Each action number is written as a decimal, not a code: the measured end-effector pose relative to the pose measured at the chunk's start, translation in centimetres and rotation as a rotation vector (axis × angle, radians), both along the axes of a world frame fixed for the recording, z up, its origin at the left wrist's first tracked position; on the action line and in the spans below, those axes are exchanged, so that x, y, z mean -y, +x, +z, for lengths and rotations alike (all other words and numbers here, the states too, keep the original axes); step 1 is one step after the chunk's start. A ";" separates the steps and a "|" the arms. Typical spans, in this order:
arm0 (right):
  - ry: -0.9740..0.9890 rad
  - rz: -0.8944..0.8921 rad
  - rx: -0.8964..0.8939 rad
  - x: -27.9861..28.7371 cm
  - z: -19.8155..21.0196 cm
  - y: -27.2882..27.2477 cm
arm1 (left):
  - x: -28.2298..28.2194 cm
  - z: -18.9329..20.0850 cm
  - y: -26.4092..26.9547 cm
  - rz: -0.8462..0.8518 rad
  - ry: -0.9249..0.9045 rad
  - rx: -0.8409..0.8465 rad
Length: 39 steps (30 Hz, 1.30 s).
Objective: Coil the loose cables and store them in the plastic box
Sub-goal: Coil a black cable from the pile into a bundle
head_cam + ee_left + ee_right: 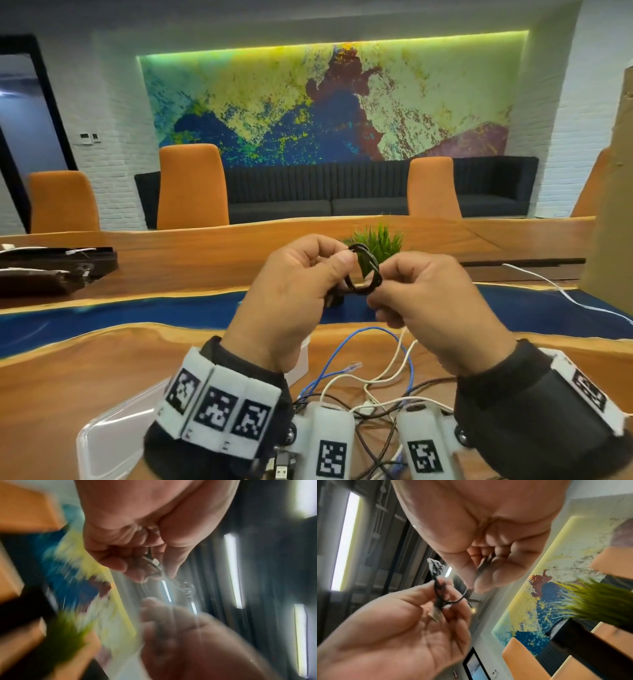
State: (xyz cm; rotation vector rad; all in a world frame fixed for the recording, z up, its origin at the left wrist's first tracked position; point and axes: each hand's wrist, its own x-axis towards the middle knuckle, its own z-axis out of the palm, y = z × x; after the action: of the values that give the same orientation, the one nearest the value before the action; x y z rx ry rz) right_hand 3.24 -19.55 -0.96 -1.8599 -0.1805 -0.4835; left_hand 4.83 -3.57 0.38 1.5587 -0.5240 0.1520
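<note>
Both hands are raised above the wooden table (102,363) with a small black cable coil (365,272) between them. My left hand (339,265) grips the coil's left side between thumb and curled fingers. My right hand (380,291) pinches the cable on the coil's lower right. In the right wrist view the right hand (481,574) pinches a black strand, while the left hand (419,615) holds the loops (441,592) and a metal USB plug (435,614). The left wrist view is blurred; the left hand (145,566) grips the plug end. A clear plastic box (113,431) lies at lower left.
Loose blue (329,363), white (394,363) and dark (428,382) cables lie tangled on the table below my wrists. Another white cable (548,287) runs off to the right. A potted green plant (380,240) stands behind the hands, black trays (51,270) at left, cardboard (613,205) at right.
</note>
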 end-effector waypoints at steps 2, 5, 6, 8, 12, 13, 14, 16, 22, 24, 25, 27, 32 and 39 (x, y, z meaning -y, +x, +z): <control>0.135 -0.003 0.057 0.2 0.8 -0.5 | 0.1 -0.4 0.1 0.090 0.123 0.106; 0.221 0.065 0.076 0.3 1.6 -1.4 | 0.4 -0.4 -0.1 0.072 0.046 0.074; 0.213 0.083 0.059 0.3 1.8 -1.6 | 0.4 -0.4 -0.2 0.082 0.004 0.071; 0.137 0.086 0.025 0.4 1.7 -1.6 | 0.4 -0.3 -0.1 0.139 -0.035 0.122; -0.132 -0.095 0.313 0.7 1.3 -1.1 | 0.2 -0.6 0.4 0.283 -0.008 0.232; -0.207 -0.123 0.433 0.7 1.4 -1.2 | 0.2 -0.7 0.4 0.294 -0.005 0.240; -0.288 -0.127 0.520 0.7 1.3 -1.2 | 0.3 -0.6 0.4 0.287 -0.005 0.243; -0.420 -0.135 0.564 0.5 0.9 -0.9 | 0.5 -0.4 0.0 0.218 -0.014 0.228; -0.399 -0.091 0.363 0.4 0.5 -0.4 | 0.4 -0.1 -0.4 -0.026 -0.132 0.066; -0.010 0.192 0.071 0.9 1.5 -1.0 | 0.1 -0.2 -0.2 0.045 -0.042 0.167; 0.233 0.343 -0.074 1.2 1.8 -1.3 | 0.0 -0.1 -0.1 0.080 0.026 0.243; 0.631 0.505 -0.261 1.7 2.2 -1.5 | -0.1 -0.1 -0.2 0.100 0.170 0.366; 0.472 0.420 -0.165 2.2 1.2 -0.4 | -0.6 -0.2 0.0 0.097 0.374 0.331; -0.066 0.103 0.166 1.8 1.3 -0.7 | -0.6 0.0 0.1 -0.044 0.117 0.133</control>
State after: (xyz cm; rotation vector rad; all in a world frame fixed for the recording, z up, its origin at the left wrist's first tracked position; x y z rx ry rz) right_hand 2.57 -21.38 0.30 -1.8644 -0.4059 -0.5659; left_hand 4.91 -2.96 0.34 1.6573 -0.6820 0.1950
